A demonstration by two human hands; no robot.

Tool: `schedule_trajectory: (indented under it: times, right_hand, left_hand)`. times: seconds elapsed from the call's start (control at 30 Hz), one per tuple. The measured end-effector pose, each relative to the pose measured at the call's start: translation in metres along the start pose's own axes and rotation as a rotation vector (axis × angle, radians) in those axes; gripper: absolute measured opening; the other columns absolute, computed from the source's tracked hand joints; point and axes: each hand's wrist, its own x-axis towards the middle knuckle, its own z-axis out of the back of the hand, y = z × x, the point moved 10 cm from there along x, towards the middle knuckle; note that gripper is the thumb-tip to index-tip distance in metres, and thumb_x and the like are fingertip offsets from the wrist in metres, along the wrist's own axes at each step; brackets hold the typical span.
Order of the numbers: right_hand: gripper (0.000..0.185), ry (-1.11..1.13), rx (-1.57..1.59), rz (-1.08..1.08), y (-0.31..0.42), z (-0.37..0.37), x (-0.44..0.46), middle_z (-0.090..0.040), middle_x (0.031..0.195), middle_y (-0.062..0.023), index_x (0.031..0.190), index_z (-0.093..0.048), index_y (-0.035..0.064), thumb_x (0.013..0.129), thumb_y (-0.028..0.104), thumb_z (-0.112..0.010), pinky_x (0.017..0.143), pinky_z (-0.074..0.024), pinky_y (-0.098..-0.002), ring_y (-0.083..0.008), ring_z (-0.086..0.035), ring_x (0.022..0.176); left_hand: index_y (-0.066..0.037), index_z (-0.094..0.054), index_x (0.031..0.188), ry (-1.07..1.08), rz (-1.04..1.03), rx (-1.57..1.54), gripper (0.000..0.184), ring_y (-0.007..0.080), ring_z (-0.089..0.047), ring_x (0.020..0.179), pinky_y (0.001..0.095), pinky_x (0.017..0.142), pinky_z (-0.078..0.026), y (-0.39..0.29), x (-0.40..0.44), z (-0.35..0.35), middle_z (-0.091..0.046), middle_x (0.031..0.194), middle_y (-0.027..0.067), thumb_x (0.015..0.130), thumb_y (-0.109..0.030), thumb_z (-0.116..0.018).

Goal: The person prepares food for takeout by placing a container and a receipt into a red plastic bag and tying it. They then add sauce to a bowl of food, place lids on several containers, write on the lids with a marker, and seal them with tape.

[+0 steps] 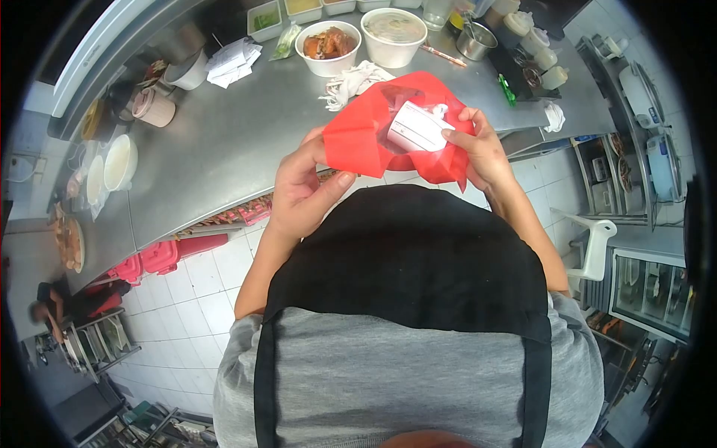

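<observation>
Between both hands, at the counter's front edge, a red bag is held with its mouth spread toward the camera. Inside it shows a white paper slip with printed lines, beside clear plastic. My left hand grips the bag's left side, thumb on the near rim. My right hand pinches the right rim, its thumb at the slip's edge. Just beyond the bag lies a crumpled white cloth. Behind that stand a white bowl of brown food and a lidded white tub.
The steel counter curves across the view. Papers, a metal pot, squeeze bottles and a green item are on it. White bowls stand at left. Another person is at far left.
</observation>
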Motion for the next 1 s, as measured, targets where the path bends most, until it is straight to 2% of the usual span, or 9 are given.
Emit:
schedule_trajectory:
  times: [0.17,0.3,0.4,0.5,0.63,0.77,0.83,0.87,1.0]
  right_hand:
    - [0.049,-0.081,-1.243,0.638,0.069,-0.042,-0.033,-0.061,0.101,-0.0185,0.111,-0.04,0.0058,0.08,0.021,-0.074,0.076,-0.0517,-0.0321,-0.017,-0.062,0.092]
    - [0.047,0.314,-0.115,0.186,0.082,-0.07,-0.026,-0.063,0.105,-0.0088,0.129,-0.039,0.0107,0.09,0.022,-0.063,0.088,-0.0458,-0.0328,-0.0156,-0.057,0.101]
    - [0.05,0.498,0.333,-0.052,0.072,-0.112,-0.015,-0.046,0.132,-0.0091,0.136,-0.037,0.0122,0.093,0.029,-0.057,0.1,-0.0395,-0.0368,-0.0206,-0.046,0.122]
    - [0.054,0.326,0.561,-0.159,0.074,-0.109,0.01,-0.05,0.124,-0.0144,0.136,-0.032,0.0083,0.089,0.011,-0.06,0.09,-0.0458,-0.0382,-0.0225,-0.053,0.111]
    - [0.059,0.251,0.525,0.089,0.166,-0.056,0.006,-0.053,0.11,-0.0223,0.135,-0.032,0.0044,0.081,-0.005,-0.055,0.073,-0.0474,-0.0325,-0.0198,-0.057,0.08]
    - [0.035,0.415,0.356,0.404,0.301,-0.029,-0.042,-0.052,0.113,-0.0357,0.119,-0.047,0.0004,0.087,0.01,-0.055,0.092,-0.0471,-0.0461,-0.0384,-0.06,0.101]
    - [0.054,0.41,0.203,0.51,0.357,-0.015,-0.059,-0.026,0.137,-0.0414,0.137,-0.034,0.001,0.093,0.028,-0.051,0.106,-0.0268,-0.0589,-0.052,-0.037,0.125]
    - [0.06,0.442,0.062,0.564,0.38,-0.014,-0.06,-0.045,0.128,-0.0339,0.14,-0.029,0.0056,0.091,0.028,-0.055,0.1,-0.038,-0.055,-0.047,-0.051,0.113]
    - [0.075,0.234,0.012,0.534,0.442,0.048,-0.04,-0.023,0.139,-0.0387,0.146,-0.017,0.0086,0.089,0.039,-0.055,0.103,-0.0302,-0.0606,-0.0542,-0.039,0.12]
  left_hand:
    - [-0.004,-0.062,0.093,0.022,-0.113,0.127,0.016,0.0269,-0.052,0.108,0.0367,0.095,-0.035,-0.014,0.013,-0.002,-0.062,0.111,0.0112,0.078,-0.008,-0.067]
    - [-0.005,-0.059,0.091,0.157,-0.339,0.629,0.028,0.0346,-0.05,0.107,0.0413,0.094,-0.034,-0.046,0.057,-0.037,-0.056,0.114,0.0152,0.072,-0.022,-0.072]
    - [-0.006,-0.059,0.089,0.347,-0.448,1.127,0.037,0.0321,-0.051,0.107,0.0457,0.091,-0.034,-0.056,0.084,-0.091,-0.056,0.11,0.0132,0.07,-0.034,-0.075]
    - [-0.005,-0.06,0.09,0.159,-0.622,1.159,0.041,0.0317,-0.052,0.106,0.0447,0.09,-0.037,-0.086,0.09,-0.096,-0.056,0.112,0.0148,0.07,-0.036,-0.076]
    - [-0.003,-0.06,0.099,-0.204,-0.612,0.959,0.037,0.0304,-0.051,0.111,0.041,0.097,-0.039,-0.108,0.076,-0.028,-0.052,0.12,0.017,0.078,-0.03,-0.072]
    - [-0.002,-0.059,0.099,-0.412,-0.489,0.944,0.022,0.0278,-0.049,0.114,0.0405,0.099,-0.038,-0.087,0.058,0.04,-0.044,0.127,0.0157,0.085,-0.018,-0.064]
    - [-0.002,-0.058,0.099,-0.488,-0.419,0.91,0.017,0.0267,-0.049,0.114,0.04,0.099,-0.037,-0.07,0.05,0.064,-0.042,0.129,0.0148,0.087,-0.013,-0.061]
    - [-0.002,-0.058,0.098,-0.514,-0.377,0.869,0.015,0.0265,-0.048,0.113,0.0402,0.099,-0.038,-0.062,0.047,0.071,-0.042,0.128,0.0148,0.086,-0.01,-0.06]
    - [-0.002,-0.057,0.096,-0.593,-0.226,0.775,0.011,0.025,-0.047,0.112,0.04,0.098,-0.038,-0.024,0.047,0.071,-0.04,0.127,0.0141,0.085,-0.003,-0.058]
